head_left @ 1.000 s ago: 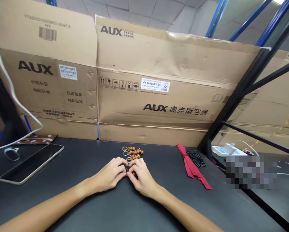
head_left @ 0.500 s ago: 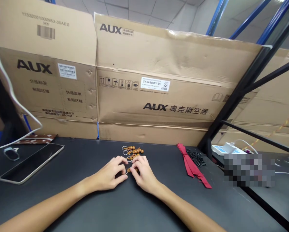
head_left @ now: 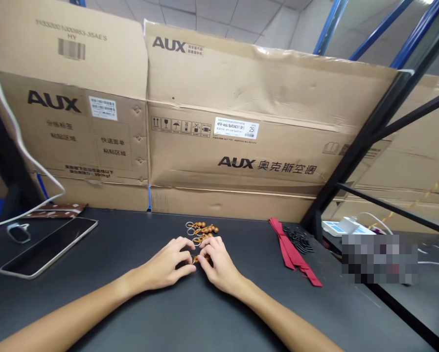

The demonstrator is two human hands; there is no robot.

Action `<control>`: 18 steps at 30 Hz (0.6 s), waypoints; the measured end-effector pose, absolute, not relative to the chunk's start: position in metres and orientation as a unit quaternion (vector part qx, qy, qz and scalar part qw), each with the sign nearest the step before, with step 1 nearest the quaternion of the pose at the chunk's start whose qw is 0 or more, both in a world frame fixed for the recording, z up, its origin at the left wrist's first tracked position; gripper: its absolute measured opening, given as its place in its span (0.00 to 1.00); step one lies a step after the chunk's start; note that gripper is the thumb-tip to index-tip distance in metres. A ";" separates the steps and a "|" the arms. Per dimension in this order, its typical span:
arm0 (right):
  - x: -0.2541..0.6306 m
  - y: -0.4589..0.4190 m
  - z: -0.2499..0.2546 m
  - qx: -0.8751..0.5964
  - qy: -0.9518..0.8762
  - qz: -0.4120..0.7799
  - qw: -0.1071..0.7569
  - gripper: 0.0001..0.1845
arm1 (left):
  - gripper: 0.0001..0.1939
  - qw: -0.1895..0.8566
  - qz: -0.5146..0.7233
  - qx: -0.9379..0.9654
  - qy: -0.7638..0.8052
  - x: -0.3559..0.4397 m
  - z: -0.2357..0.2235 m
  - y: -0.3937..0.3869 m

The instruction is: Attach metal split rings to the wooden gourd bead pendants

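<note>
Both my hands rest on a black table (head_left: pixel 138 313), fingertips meeting over a small brown bead keychain (head_left: pixel 196 258). My left hand (head_left: pixel 166 266) pinches its ring end with curled fingers. My right hand (head_left: pixel 219 264) pinches the bead end. Just beyond my fingers lies a small pile of the same wooden gourd keychains with metal rings (head_left: pixel 201 230).
Red ribbons (head_left: pixel 290 252) and a heap of small black rings (head_left: pixel 300 240) lie to the right. A tablet (head_left: pixel 46 247) lies at the left, with a white cable (head_left: pixel 21 156) above it. Large AUX cardboard boxes (head_left: pixel 219 127) wall off the table's back edge. A black rack post (head_left: pixel 355 146) rises at the right.
My hands slid slightly forward toward the pile and shifted their fingers on the keychain; since half a second ago they have barely moved.
</note>
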State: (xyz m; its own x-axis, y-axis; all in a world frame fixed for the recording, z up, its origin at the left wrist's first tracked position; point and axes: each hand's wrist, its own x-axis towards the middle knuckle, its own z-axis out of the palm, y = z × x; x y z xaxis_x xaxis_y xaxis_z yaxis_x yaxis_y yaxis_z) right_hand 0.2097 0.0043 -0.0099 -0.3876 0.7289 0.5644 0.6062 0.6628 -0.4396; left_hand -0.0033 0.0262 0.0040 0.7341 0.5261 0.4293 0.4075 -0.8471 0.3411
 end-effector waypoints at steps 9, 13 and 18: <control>0.206 -0.002 -0.007 -0.356 -0.833 0.125 0.405 0.06 | 0.07 0.108 0.264 0.926 0.248 -0.002 0.004 0.026; 0.207 0.002 -0.011 -0.383 -0.826 0.110 0.399 0.07 | 0.09 0.112 0.273 0.924 0.244 -0.003 0.001 0.029; 0.213 0.011 -0.017 -0.420 -0.822 0.060 0.379 0.07 | 0.10 0.123 0.278 0.918 0.255 -0.005 0.001 0.032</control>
